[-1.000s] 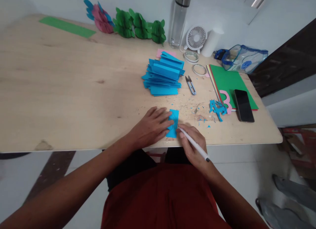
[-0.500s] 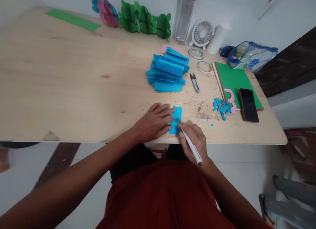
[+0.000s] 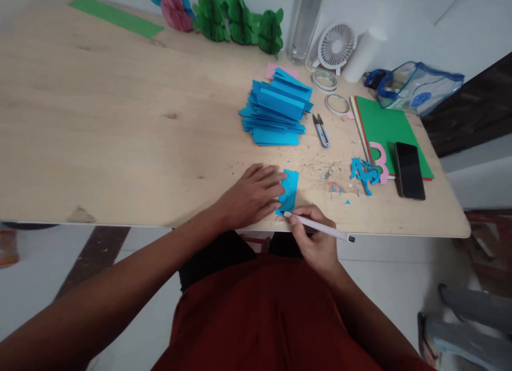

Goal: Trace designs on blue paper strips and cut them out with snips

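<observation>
A small blue paper strip (image 3: 291, 188) lies near the table's front edge, with faint marks on it. My left hand (image 3: 256, 196) rests flat beside it, fingers stretched out and their tips on the strip's left side. Between the fingers and thumb of my right hand (image 3: 316, 235) is a white pen (image 3: 320, 226), its dark tip at the strip's lower end. Beyond the strip stands a pile of folded blue papers (image 3: 278, 110). Thread snips (image 3: 321, 131) lie to the right of that pile.
Blue paper scraps (image 3: 365, 175), a pink paper cutout (image 3: 380, 163) and a phone (image 3: 410, 171) lie right, by green sheets (image 3: 386, 131). Tape rolls (image 3: 337, 104), a fan (image 3: 336, 46), a clear pouch (image 3: 420, 88) and green paper ornaments (image 3: 240, 24) line the back of the table (image 3: 120, 131).
The pen has swung to a flatter slant, and its tip has moved down to the strip's lower end. My left hand stays on the strip. The view has shifted slightly.
</observation>
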A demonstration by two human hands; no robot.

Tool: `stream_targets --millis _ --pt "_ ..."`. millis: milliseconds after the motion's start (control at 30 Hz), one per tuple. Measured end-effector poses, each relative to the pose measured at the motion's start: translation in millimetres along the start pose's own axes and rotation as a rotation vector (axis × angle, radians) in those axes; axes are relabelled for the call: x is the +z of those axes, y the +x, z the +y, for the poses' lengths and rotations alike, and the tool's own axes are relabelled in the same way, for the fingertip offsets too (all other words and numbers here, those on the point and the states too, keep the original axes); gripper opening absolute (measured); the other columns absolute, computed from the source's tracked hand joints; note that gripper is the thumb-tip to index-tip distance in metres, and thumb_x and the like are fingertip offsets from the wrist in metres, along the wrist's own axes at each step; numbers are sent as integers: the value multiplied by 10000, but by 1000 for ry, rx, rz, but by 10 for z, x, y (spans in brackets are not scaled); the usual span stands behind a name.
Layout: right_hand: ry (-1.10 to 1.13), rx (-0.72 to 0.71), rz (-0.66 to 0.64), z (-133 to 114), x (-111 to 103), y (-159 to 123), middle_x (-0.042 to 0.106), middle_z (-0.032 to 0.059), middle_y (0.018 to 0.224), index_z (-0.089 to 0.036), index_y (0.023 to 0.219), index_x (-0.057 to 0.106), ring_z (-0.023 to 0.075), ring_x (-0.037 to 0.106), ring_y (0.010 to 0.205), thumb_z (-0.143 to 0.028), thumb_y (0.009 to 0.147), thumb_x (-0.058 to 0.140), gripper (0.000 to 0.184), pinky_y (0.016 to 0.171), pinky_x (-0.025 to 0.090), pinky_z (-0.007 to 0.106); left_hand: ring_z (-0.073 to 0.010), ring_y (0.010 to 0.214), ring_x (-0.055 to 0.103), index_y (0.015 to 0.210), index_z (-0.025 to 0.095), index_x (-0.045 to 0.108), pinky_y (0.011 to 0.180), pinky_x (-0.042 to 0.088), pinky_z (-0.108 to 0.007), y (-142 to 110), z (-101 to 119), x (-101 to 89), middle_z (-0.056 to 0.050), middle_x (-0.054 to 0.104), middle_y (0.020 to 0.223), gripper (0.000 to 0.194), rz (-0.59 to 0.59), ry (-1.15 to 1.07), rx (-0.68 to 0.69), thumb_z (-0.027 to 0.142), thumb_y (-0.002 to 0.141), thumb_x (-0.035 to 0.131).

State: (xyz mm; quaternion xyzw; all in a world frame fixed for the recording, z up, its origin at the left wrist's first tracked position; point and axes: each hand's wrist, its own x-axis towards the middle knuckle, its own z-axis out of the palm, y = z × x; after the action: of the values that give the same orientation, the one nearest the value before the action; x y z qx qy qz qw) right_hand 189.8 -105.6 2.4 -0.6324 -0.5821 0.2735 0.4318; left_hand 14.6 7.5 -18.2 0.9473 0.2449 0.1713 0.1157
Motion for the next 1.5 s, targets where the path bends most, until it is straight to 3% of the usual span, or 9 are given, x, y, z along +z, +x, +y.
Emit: stream_targets --millis 567,1033,1500 --pt "-127 -134 13 -41 31 46 711 20 764 -246 835 642 197 661 709 -239 869 598 56 670 527 367 -322 1351 439 1027 209 643 1127 303 -535 3 1 -6 -103 585 1392 193 7 6 -1 268 936 484" --pt "-119 -120 18 -28 32 35 708 20 759 -248 831 635 193 658 696 -225 866 589 63 656 537 357 -315 1362 428 1056 223 646 1140 287 -539 3 -4 -9 -91 581 1402 198 -6 -5 -10 265 934 496" --pt "-170 -205 31 -86 35 65 714 8 730 -248 816 624 193 676 684 -226 890 571 94 699 524 382 -320 1359 430 1032 210 633 1126 303 -536 2 -8 3 -102 582 1398 188 6 -3 -3 268 938 482"
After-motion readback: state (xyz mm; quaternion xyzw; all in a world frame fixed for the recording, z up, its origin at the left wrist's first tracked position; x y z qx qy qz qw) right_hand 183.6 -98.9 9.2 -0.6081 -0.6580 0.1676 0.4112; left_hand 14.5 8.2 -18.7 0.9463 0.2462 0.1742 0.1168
